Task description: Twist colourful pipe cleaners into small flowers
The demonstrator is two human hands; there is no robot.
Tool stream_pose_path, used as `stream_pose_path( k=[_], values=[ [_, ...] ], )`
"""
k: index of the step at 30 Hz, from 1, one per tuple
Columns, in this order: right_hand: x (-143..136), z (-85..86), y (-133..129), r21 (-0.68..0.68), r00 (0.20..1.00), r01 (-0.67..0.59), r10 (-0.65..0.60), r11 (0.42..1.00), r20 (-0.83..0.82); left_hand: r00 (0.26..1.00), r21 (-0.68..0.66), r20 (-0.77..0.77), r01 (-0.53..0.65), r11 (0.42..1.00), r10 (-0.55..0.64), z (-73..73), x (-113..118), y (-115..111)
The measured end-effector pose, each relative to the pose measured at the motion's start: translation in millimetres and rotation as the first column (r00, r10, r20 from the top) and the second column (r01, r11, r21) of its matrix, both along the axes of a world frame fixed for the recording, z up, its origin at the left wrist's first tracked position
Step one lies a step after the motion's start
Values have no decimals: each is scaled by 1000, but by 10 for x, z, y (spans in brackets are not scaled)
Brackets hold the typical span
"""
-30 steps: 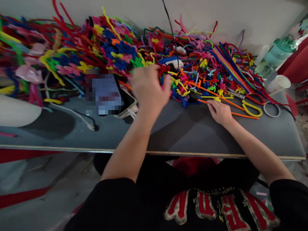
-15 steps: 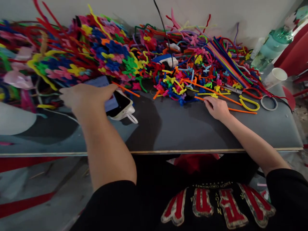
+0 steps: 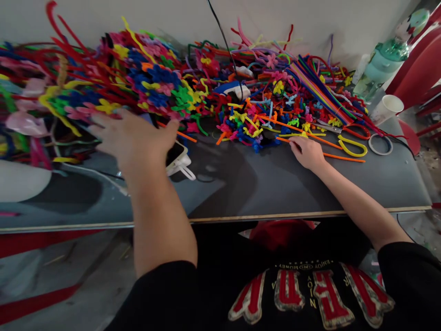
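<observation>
Orange stem [image 3: 344,158]: thin, fuzzy, near-straight, lying on the right half of the worktop [image 3: 275,184], between the craft pile [image 3: 241,122] and the near edge. Right hand [image 3: 306,151] has it pinched, fingers curled and mostly closed, stem sticking out both sides. Second orange stem [image 3: 324,139], same fuzzy finish, runs diagonally just beyond that hand, out of the pile. Right of the hand: yellow stem [image 3: 358,155] bent into a U, scissors [image 3: 368,136] with red loop handles, smooth grey ring [image 3: 381,153] lying flat. Paper cup [image 3: 387,110] upright near the far right corner, clear green-tinted bottle [image 3: 384,66] behind it. Pile is fuzzy stems in mixed colours: small twisted bits at the front, a straight striped bundle [image 3: 322,92] at right, petalled flowers [image 3: 158,78] at left centre along the far edge. Hard, smooth blue-and-white object [image 3: 237,89] sits in the middle of it. Left hand [image 3: 138,138] is open, fingers and thumb spread, motion-blurred, grasping nothing visible; it covers part of the dark glossy phone [image 3: 175,154]. Can't tell if it touches. Pale rounded case with a loop [image 3: 186,170] sits at the phone's near side. White cable [image 3: 99,172] left of the wrist.
</observation>
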State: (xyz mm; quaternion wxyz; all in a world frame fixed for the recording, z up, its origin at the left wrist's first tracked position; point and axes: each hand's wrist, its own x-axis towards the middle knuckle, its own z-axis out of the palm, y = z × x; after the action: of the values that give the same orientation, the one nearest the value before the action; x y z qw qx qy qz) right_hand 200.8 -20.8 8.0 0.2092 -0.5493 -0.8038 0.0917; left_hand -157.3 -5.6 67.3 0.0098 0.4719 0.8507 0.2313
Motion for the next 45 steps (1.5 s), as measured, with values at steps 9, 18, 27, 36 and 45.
stream_pose_path(
  k=[9, 18, 27, 36, 45],
  values=[
    [18, -32, 11, 65, 999, 27, -24, 998, -48, 439, 99, -193, 898, 428, -877, -707, 1787, -37],
    [-5, -139, 381, 89, 998, -36, 40, 995, -44, 359, 143, -130, 929, 340, -924, -864, 1507, 571],
    [-63, -116, 623, 144, 1000, -11, 7, 989, 27, 311, 140, -172, 947, 289, -935, -810, 1504, 631],
    [-80, 32, 91, 280, 998, 60, -64, 958, 6, 354, 267, -85, 909, 321, -931, -830, 1741, 302],
    [73, -45, 29, 165, 957, 181, -136, 969, -255, 150, 492, 402, 796, 351, -903, -779, 1619, 262]
  ],
)
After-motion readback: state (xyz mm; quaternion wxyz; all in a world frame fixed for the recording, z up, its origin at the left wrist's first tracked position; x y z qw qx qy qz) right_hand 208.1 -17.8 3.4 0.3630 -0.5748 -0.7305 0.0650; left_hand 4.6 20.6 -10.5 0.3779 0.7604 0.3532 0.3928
